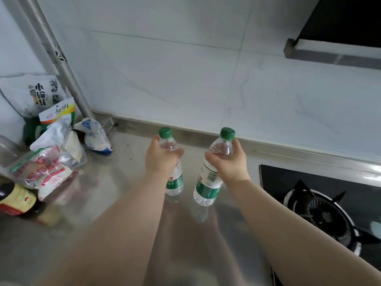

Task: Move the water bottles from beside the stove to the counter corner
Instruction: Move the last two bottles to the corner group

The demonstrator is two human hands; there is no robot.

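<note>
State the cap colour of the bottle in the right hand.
Green cap, clearest in the head view.

The left hand (pixel 159 159) covers the shoulder of its water bottle (pixel 174 182); the right hand (pixel 228 162) hides the other bottle's (pixel 206 188) far side. The gas burner (pixel 321 215) and dark sauce bottle (pixel 14 201) run past the frame edges. Packet (pixel 51 172) print is blurred.

2 bare forearms rise from the lower edge of the frame toward its centre, no sleeves, watch, rings or gloves on them. left hand (pixel 159 159) and right hand (pixel 229 162) are bare, with short nails.
</note>
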